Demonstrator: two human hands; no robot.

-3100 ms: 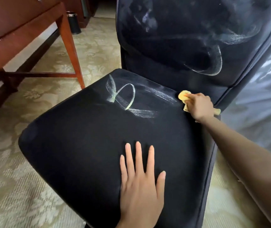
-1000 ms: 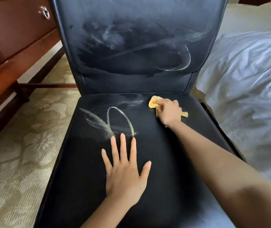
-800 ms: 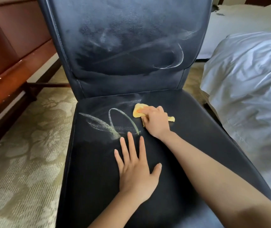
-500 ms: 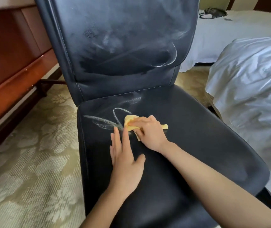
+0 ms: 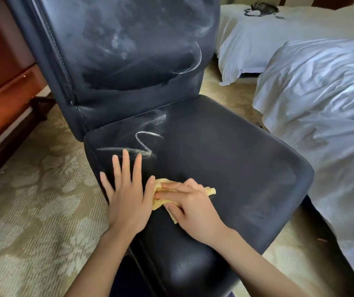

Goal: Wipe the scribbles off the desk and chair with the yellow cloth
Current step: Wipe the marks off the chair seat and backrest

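Observation:
The black leather chair fills the middle of the view. A white chalk scribble zigzags across the rear left of its seat. Smeared chalk and a curved line mark the backrest. My right hand presses the yellow cloth onto the front left of the seat, fingers laid over it and thumb pinching it from below. My left hand lies flat on the seat just left of the cloth, its fingertips reaching the scribble's lower stroke.
The red-brown wooden desk stands to the left of the chair, its top out of view. A bed with white sheets lies close on the right, a second bed behind it. Patterned carpet covers the floor.
My right hand dragged the cloth from the scribble toward the seat's front, wiping off part of the loop. The left hand stayed flat, and the view swung left around the chair.

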